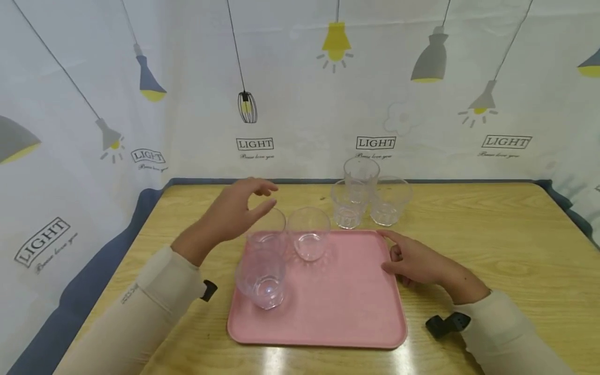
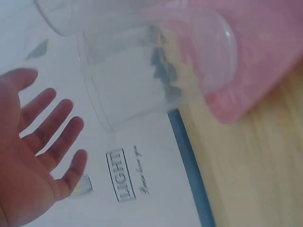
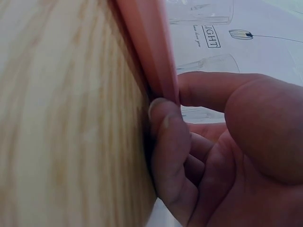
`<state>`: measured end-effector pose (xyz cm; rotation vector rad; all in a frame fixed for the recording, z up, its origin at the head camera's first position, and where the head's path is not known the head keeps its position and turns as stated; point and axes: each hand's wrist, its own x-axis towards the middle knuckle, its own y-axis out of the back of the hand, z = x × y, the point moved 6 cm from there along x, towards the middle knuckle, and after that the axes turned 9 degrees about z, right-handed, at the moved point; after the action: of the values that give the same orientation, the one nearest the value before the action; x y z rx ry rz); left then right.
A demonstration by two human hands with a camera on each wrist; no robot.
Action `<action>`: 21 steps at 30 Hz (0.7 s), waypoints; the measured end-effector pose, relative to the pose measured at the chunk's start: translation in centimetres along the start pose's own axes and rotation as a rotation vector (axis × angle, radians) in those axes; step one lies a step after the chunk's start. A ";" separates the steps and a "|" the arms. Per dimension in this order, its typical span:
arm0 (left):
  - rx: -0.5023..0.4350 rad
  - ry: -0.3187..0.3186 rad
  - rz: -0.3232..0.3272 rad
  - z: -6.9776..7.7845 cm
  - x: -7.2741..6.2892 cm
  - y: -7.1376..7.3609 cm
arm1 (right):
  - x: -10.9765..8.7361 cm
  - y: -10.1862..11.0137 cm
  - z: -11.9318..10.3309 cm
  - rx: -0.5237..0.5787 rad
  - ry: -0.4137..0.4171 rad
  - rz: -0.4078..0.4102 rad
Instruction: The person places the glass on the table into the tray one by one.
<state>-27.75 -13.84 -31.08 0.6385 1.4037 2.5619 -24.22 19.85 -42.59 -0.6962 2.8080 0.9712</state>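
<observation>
A pink tray [image 1: 347,307] lies on the wooden table with three clear plastic cups on its left part. One cup [image 1: 264,281] stands at the near left, another cup [image 1: 267,237] behind it at the far left corner, and a third cup [image 1: 309,237] to the right of that one. My left hand [image 1: 234,211] is raised beside the far left cup, its fingers spread and holding nothing; the left wrist view shows a gap between fingers and cup [image 2: 137,80]. My right hand [image 1: 414,260] pinches the tray's right rim [image 3: 158,61], thumb above and a curled finger below.
Three more clear cups stand close together on the table beyond the tray's far right: a left one [image 1: 348,216], a rear one [image 1: 362,169] and a right one [image 1: 391,200]. A white curtain [image 1: 300,104] printed with lamps hangs behind the table [image 1: 492,224].
</observation>
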 end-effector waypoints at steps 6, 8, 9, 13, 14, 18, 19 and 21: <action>-0.038 0.206 0.171 -4.0 -2.5 1.5 | 0.1 0.0 0.1 -0.011 0.003 0.000; -0.041 0.253 0.152 -5.2 -3.2 1.3 | 0.2 0.0 0.0 -0.006 0.009 -0.001; -0.045 0.272 0.136 -5.7 -3.5 1.1 | 0.2 0.0 0.0 -0.005 0.009 0.000; -0.052 0.336 0.055 -7.5 -4.8 0.2 | 0.4 -0.1 0.0 -0.001 0.016 -0.002; -0.056 0.346 0.032 -7.9 -5.0 -0.1 | 0.4 -0.2 0.0 0.000 0.016 -0.005; -0.055 0.355 -0.062 -9.0 -5.5 -1.5 | 0.3 -0.3 0.1 -0.007 0.005 -0.009; -0.049 0.354 -0.081 -9.2 -5.5 -1.8 | 0.3 -0.3 0.1 -0.008 0.002 -0.009; -0.035 0.362 -0.119 -9.6 -5.7 -2.2 | 0.3 -0.3 0.1 -0.010 0.000 -0.010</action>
<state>-27.01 -21.87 -39.12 0.0811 1.4390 2.6917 -24.36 19.57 -42.92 -0.7101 2.7988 0.9838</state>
